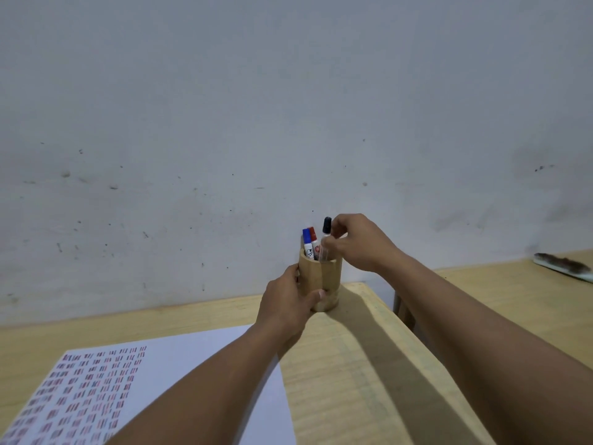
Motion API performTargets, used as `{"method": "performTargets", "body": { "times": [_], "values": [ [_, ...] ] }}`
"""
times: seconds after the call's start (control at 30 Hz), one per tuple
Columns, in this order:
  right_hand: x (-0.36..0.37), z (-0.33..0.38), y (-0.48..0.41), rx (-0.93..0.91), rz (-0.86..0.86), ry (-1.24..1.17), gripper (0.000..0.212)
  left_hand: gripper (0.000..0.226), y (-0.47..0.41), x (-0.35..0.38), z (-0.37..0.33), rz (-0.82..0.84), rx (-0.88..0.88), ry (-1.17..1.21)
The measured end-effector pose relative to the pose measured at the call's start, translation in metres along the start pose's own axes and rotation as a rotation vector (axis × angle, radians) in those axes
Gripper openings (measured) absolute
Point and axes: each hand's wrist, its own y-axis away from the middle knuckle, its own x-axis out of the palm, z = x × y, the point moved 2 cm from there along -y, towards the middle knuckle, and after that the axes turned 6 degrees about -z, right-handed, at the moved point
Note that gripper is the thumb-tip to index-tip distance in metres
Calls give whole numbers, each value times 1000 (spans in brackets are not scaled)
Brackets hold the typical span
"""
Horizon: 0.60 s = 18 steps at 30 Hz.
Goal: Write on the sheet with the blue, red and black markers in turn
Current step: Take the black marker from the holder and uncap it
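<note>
The fingers [337,234] of the right hand [359,244] are pinched on the barrel of the black marker [326,234], just under its cap; the marker stands nearly upright with its lower end inside the wooden pen holder [324,277] and its cap higher than the other two. The left hand [285,303] is wrapped around the holder's near-left side, thumb across the front wall close to the base, gripping it firmly.

Inside the holder, to the left of the black one, the blue marker [307,240] and the red marker [313,239] stand side by side, caps up, leaning against the far-left rim, the red just behind and to the right of the blue.

The holder stands on the wooden table [359,364] near its far right corner, close to the pale, marked wall [224,123]. On the near left of the table lies the white sheet [192,358], its left part filled with rows of short coloured strokes; the left forearm crosses over its right edge. Beyond the table's right edge, a second wooden surface [500,284] carries a brush-like object [564,266] at the far right.
</note>
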Motion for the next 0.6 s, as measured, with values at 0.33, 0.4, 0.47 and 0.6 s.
{"method": "performTargets", "body": {
  "times": [0.33, 0.4, 0.47, 0.6],
  "values": [
    [-35, 67, 45, -69, -165, -294, 15, 64, 29, -61, -38, -94, -4, 4],
    [-32, 81, 59, -93, -148, -290, 15, 53, 40, -82, -46, -156, 20, 59],
    [-27, 95, 72, -125, -117, -230, 13, 44, 51, -105, -53, -225, 36, 138],
    [-18, 116, 96, -155, -41, -62, 9, 35, 71, -147, -62, -286, 32, 343]
  ]
}}
